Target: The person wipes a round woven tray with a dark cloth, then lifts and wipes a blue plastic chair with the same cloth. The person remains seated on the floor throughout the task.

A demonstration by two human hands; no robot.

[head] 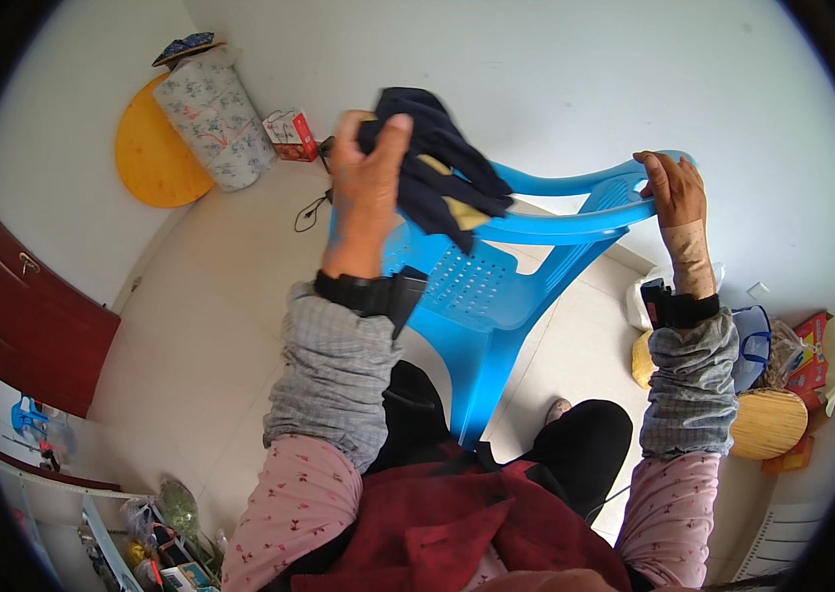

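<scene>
A blue plastic chair (pixel 491 296) with a perforated seat stands tilted before me, its curved back and arms toward the wall. My left hand (pixel 373 163) grips a dark navy cloth (pixel 432 148) with yellow patches, raised above the chair. Part of the cloth hangs down over the near blue rail, and whether it touches there I cannot tell. On the right, my right hand (pixel 676 185) is closed over the top corner of the chair's blue frame. Both wrists wear black straps.
Left, a wrapped floral roll (pixel 214 122) and a round yellow board (pixel 158 148) lean on the wall beside a red-and-white box (pixel 292 135). A dark red door (pixel 32 303) is farther left. At right are a wooden stool (pixel 769 423), a blue-handled bag (pixel 750 344) and boxes.
</scene>
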